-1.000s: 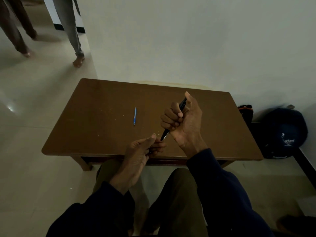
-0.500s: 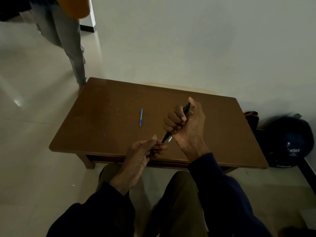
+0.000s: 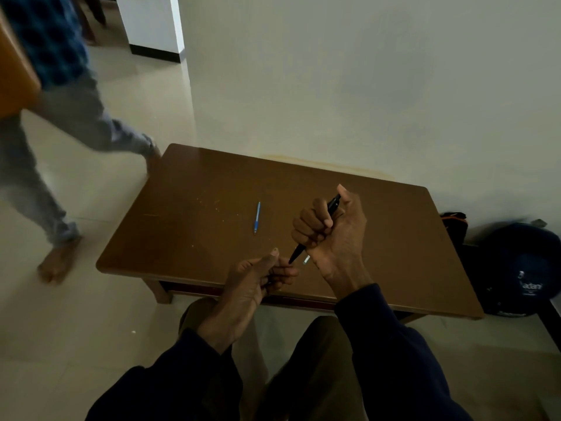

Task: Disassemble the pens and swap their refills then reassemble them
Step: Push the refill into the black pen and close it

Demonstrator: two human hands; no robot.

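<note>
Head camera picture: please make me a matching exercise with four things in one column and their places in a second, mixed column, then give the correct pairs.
Things:
1. black pen
2. blue pen
3. dark round bag
4. left hand

Places:
A. lying alone on the table
B. on the floor, right of the table
C. gripped in the right hand
D. at the table's near edge, fingers curled

Pairs: 1-C, 2-A, 3-B, 4-D

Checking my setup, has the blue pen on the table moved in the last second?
No. The blue pen lies at the same spot on the table, left of centre; only the camera shifted.
</note>
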